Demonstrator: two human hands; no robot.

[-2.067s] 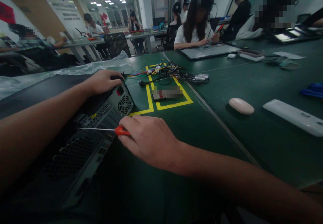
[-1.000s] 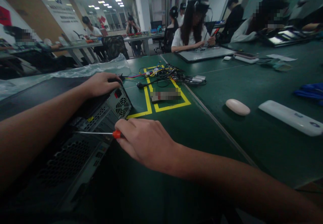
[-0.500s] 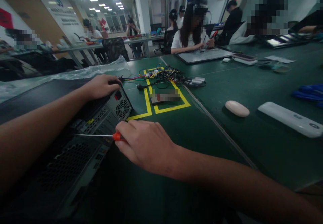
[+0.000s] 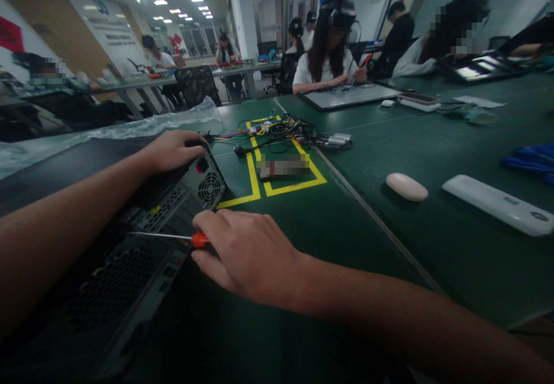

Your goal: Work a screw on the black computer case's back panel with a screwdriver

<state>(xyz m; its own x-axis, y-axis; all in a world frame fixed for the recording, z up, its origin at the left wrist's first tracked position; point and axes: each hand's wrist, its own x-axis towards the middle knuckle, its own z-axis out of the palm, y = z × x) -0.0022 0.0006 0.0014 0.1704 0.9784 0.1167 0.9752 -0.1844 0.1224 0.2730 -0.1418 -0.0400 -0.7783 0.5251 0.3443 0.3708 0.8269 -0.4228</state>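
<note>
A black computer case [image 4: 125, 274] lies on its side at the left, its grey rear panel with vents, a fan grille and ports facing right. My left hand [image 4: 175, 149] grips the case's far top edge, with fingers curled over the corner beside the fan grille. A screwdriver [image 4: 199, 239] with an orange handle and long thin shaft is in my right hand [image 4: 249, 254], fingers closed around the handle. The shaft points left, nearly level, and its tip meets the rear panel's dark edge; what exactly it touches is too dark to tell.
On the green table [image 4: 355, 292], tangled cables [image 4: 294, 129] and a small blurred block [image 4: 283, 168] lie by yellow tape. A pinkish oval object [image 4: 407, 187], a long white case [image 4: 497, 204] and blue gloves or cloth [image 4: 530, 159] lie right. Clear plastic film [image 4: 173, 117] lies behind the computer case. Co-workers sit beyond.
My right hand has shifted slightly left and down, with the screwdriver's handle end a little lower. My left hand and the computer case stay in place.
</note>
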